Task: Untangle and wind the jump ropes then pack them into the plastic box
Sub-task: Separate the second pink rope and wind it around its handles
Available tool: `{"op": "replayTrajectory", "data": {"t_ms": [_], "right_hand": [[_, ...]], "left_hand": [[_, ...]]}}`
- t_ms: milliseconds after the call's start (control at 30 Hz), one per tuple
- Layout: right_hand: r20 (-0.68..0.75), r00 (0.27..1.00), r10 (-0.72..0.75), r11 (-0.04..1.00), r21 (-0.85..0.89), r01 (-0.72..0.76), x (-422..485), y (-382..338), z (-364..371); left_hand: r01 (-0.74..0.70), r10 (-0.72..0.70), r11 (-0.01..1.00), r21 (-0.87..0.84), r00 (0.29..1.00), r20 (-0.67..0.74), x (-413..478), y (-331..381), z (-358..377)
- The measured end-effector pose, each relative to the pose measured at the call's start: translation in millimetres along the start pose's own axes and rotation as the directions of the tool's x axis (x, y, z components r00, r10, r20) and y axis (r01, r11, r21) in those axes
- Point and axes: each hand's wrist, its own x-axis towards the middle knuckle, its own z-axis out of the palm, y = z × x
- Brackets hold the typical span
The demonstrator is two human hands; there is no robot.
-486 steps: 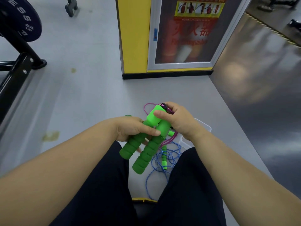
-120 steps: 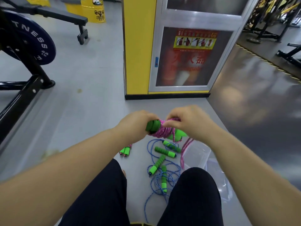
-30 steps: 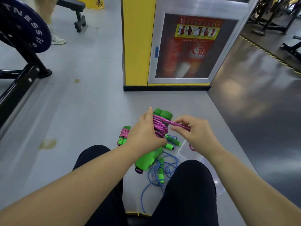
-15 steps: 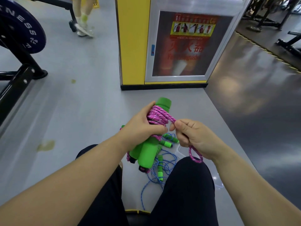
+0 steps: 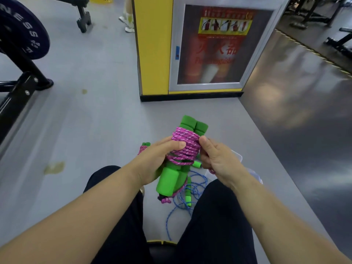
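Pink rope (image 5: 185,147) coils tightly around paired green foam handles (image 5: 172,178).

**Pink rope wound on its handles, blue rope loose on the floor**

The pink jump rope (image 5: 185,147) is coiled in tight turns around its two thick green foam handles (image 5: 171,178). These lie side by side and tilt away, with their far ends clear of the coils. The left hand (image 5: 154,161) grips the bundle. The right hand (image 5: 217,159) pinches the cord at the coils' right side.

Below, the blue jump rope (image 5: 192,189) sprawls in loose loops on the grey floor (image 5: 95,130), its slim green handles (image 5: 188,199) among them. Another pink-wound bundle (image 5: 143,147) lies just left of the hands. The clear plastic box (image 5: 239,158) sits at right, mostly hidden.
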Motion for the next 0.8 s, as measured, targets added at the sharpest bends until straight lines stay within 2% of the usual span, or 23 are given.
{"op": "replayTrajectory", "data": {"t_ms": [67,167,267,367,433,500,600,667,733,800], "right_hand": [[-0.052,0.998,-0.048,0.994,-0.098,0.042,4,-1,3],[-0.07,0.993,-0.096,0.975,-0.207,0.08,7,-4,8],[0.02,0.986,-0.165,0.959,-0.231,0.165,3,-15,1],[0.17,0.973,-0.154,0.949,-0.249,0.194,1,-27,-21],[0.23,0.959,-0.163,0.951,-0.223,0.215,0,-31,-30],[0.279,0.949,-0.143,0.978,-0.109,0.18,2,-28,-30],[0.317,0.943,-0.099,0.988,0.141,0.057,3,-22,-17],[0.291,0.951,-0.104,0.986,0.158,0.06,5,-17,-10],[0.226,0.968,-0.113,0.992,0.077,0.097,7,-14,-4],[0.142,0.982,-0.123,0.991,0.077,0.112,7,-16,3]], "left_hand": [[-0.006,0.009,0.994,0.112,0.999,-0.03,0,2,0],[-0.094,0.118,0.964,0.248,0.99,-0.083,2,1,4],[-0.111,0.122,0.986,0.121,0.988,-0.091,1,1,1],[-0.083,0.083,0.996,-0.043,0.997,-0.001,-6,3,-7],[-0.087,0.095,0.992,-0.087,0.991,0.097,-9,3,-8],[-0.104,0.121,0.989,-0.102,0.976,0.18,-8,3,-4],[-0.115,0.15,0.98,-0.163,0.962,0.226,-4,0,1],[-0.098,0.14,0.977,-0.188,0.965,0.221,-3,-2,0],[-0.073,0.11,0.981,-0.182,0.973,0.201,-4,-3,-1],[-0.052,0.072,0.986,-0.16,0.989,0.127,-3,0,1]]}}
